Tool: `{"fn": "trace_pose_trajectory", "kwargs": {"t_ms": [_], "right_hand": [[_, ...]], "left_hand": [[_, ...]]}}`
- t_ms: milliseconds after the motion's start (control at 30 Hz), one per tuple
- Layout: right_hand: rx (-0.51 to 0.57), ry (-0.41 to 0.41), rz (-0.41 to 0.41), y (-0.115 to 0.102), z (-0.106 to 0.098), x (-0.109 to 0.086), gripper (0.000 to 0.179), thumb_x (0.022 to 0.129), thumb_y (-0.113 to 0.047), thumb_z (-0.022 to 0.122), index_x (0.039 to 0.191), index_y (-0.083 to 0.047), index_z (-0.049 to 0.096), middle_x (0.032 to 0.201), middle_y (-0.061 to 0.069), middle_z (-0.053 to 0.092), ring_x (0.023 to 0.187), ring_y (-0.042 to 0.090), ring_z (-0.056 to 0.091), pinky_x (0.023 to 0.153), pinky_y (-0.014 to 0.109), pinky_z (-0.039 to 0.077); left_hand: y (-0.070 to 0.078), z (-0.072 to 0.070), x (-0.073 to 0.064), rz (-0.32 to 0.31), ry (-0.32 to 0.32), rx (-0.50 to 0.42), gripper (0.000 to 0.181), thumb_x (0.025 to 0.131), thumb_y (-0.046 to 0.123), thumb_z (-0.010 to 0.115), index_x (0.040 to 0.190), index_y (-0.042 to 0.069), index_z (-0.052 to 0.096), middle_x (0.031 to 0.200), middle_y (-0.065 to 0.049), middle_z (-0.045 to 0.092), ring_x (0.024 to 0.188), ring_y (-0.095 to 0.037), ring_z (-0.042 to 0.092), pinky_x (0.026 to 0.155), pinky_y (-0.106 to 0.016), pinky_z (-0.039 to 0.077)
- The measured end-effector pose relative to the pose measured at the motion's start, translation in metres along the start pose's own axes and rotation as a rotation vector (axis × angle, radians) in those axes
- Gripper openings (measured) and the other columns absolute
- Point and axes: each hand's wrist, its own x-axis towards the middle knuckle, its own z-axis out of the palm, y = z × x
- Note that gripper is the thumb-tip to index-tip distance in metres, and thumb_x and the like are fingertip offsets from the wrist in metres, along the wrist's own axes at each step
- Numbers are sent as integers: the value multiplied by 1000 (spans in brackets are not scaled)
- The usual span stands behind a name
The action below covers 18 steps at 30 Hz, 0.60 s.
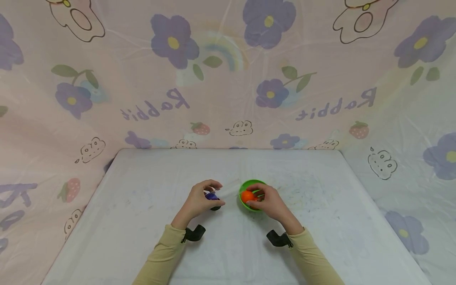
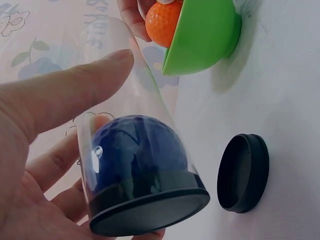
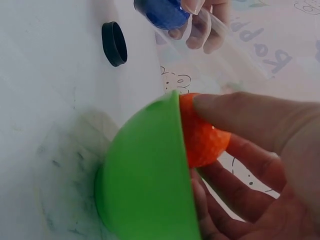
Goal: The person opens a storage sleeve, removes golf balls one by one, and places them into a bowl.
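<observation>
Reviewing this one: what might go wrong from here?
The clear tube, tilted in the left hand, might let the blue ball roll out its uncapped end. The orange ball might slip from the right hand into the green bowl. The loose black cap might get knocked.

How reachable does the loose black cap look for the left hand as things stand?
Probably not without letting go: the left hand holds the clear tube with the blue ball inside. The way itself looks free: the loose black cap lies nearby on the table, uncovered.
</observation>
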Motion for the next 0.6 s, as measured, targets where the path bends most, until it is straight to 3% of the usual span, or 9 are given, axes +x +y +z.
{"fn": "trace_pose_trajectory", "kwargs": {"t_ms": [600], "right_hand": [[-27, 8, -31, 0, -1, 0, 32, 82, -7, 75, 113, -7, 65, 108, 6, 64, 95, 23, 62, 79, 35, 51]], "left_hand": [[1, 0, -1, 13, -1, 0, 45, 67, 20, 89, 107, 16, 67, 106, -11, 63, 94, -24, 57, 77, -37, 49]]}}
